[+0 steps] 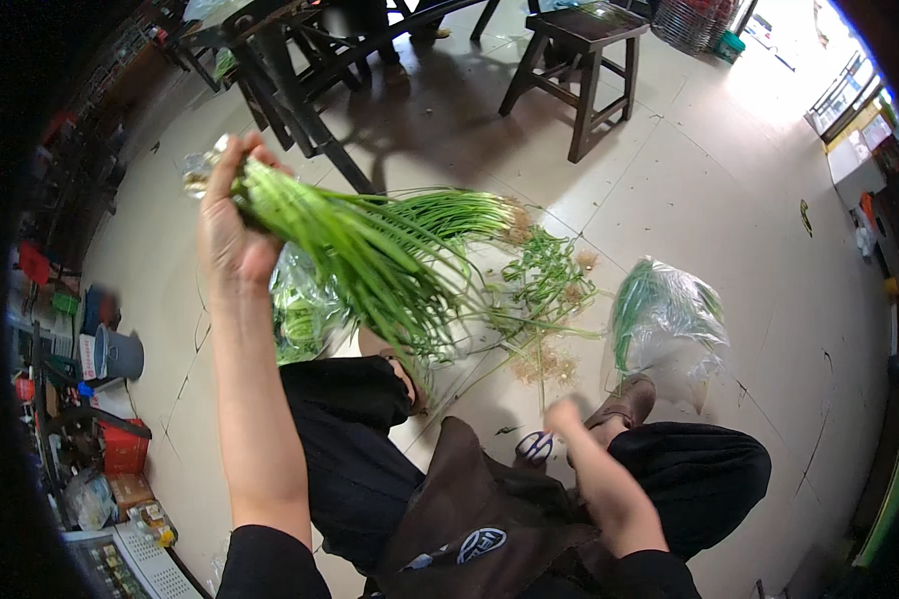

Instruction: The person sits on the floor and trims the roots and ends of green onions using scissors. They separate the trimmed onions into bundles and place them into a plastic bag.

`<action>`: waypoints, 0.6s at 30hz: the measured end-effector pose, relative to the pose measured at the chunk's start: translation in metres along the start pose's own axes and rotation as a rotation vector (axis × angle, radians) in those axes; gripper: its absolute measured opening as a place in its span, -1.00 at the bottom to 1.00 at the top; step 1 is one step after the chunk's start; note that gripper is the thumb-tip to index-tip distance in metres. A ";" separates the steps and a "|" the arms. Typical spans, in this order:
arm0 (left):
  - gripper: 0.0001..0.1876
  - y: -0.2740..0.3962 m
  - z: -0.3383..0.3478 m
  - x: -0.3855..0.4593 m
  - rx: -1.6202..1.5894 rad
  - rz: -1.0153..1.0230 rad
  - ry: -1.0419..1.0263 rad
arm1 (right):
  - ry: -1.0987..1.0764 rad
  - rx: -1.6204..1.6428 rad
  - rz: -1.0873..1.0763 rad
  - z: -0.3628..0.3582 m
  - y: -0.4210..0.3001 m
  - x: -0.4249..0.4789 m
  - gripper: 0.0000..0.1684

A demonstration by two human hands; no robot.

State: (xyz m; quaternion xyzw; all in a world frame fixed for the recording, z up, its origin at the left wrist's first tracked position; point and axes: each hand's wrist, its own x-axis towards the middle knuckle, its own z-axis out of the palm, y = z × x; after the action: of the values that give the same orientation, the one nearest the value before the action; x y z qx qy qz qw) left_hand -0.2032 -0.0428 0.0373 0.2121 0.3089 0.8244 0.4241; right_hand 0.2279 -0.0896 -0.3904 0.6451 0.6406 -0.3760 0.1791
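My left hand [240, 217] holds up a bunch of green onions [344, 254], its leaves hanging down to the right; clear plastic shows by the root end. Low at the centre, my right hand [563, 419] is blurred, and whether its fingers hold anything is unclear. Just beside it are the blue handles of a pair of scissors [536, 447]. On the floor lie another bunch of green onions [457, 213], loose green trimmings [543, 262] and cut-off roots [543, 367]. A clear bag of greens [667, 314] lies to the right, and bagged leafy greens [300, 322] sit beneath my left forearm.
A dark wooden stool [588, 30] stands at the back, with a dark table [225, 22] to its left and a person's legs behind. My shoes flank the trimmings. A grey bucket [123, 353] and a red box [125, 445] are at the left, a wire basket [693, 22] at the back right.
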 end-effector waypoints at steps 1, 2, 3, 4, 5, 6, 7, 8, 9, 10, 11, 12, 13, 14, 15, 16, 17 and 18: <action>-0.77 -0.006 0.002 0.001 0.027 -0.041 -0.038 | 0.173 0.096 -0.081 -0.034 -0.012 0.008 -0.64; -0.75 -0.013 0.012 -0.002 0.030 -0.067 -0.048 | 0.348 0.266 -0.201 -0.079 -0.034 0.006 -0.65; -0.74 -0.017 0.020 -0.011 0.036 -0.078 -0.042 | 0.293 0.491 -0.272 -0.147 -0.084 -0.033 -0.65; -0.74 -0.025 0.030 -0.014 0.004 -0.108 -0.071 | 0.395 0.685 -0.507 -0.194 -0.115 -0.058 -0.63; -0.73 -0.035 0.039 -0.017 -0.026 -0.136 -0.099 | 0.435 0.832 -0.651 -0.236 -0.149 -0.090 -0.51; -0.73 -0.041 0.046 -0.023 -0.017 -0.154 -0.100 | 0.387 0.849 -0.808 -0.274 -0.184 -0.140 -0.33; -0.72 -0.053 0.060 -0.027 -0.019 -0.184 -0.121 | 0.427 0.783 -0.992 -0.299 -0.201 -0.166 -0.23; -0.70 -0.063 0.071 -0.031 0.013 -0.200 -0.135 | 0.458 0.710 -1.179 -0.312 -0.213 -0.185 -0.12; -0.69 -0.073 0.080 -0.036 0.046 -0.215 -0.146 | 0.397 0.641 -1.168 -0.316 -0.224 -0.200 -0.06; -0.69 -0.081 0.090 -0.042 0.061 -0.234 -0.166 | 0.340 0.572 -1.153 -0.318 -0.234 -0.214 -0.01; -0.68 -0.087 0.098 -0.048 0.075 -0.253 -0.188 | 0.286 0.503 -1.136 -0.319 -0.241 -0.222 0.05; -0.69 -0.094 0.102 -0.052 0.012 -0.333 -0.251 | 0.350 0.473 -1.094 -0.317 -0.244 -0.221 0.00; -0.68 -0.104 0.107 -0.052 0.058 -0.288 -0.239 | 0.420 0.439 -1.057 -0.315 -0.243 -0.213 -0.04; -0.63 -0.111 0.107 -0.053 0.046 -0.318 -0.242 | 0.266 0.432 -0.950 -0.316 -0.237 -0.206 -0.19; -0.59 -0.120 0.108 -0.051 0.027 -0.343 -0.251 | 0.198 0.534 -0.978 -0.315 -0.231 -0.198 -0.36; -0.53 -0.126 0.102 -0.047 -0.079 -0.435 -0.321 | 0.076 0.638 -0.976 -0.314 -0.227 -0.194 -0.43; -0.47 -0.131 0.104 -0.043 -0.189 -0.539 -0.411 | 0.032 0.644 -0.964 -0.317 -0.216 -0.186 -0.48; -0.37 -0.130 0.111 -0.046 -0.150 -0.523 -0.482 | -0.036 0.730 -0.905 -0.318 -0.209 -0.186 -0.48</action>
State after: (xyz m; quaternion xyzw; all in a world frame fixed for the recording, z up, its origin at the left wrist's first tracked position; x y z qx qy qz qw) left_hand -0.0369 0.0140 0.0235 0.2825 0.1825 0.6348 0.6956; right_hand 0.1277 0.0328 0.0024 0.3206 0.6784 -0.6224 -0.2225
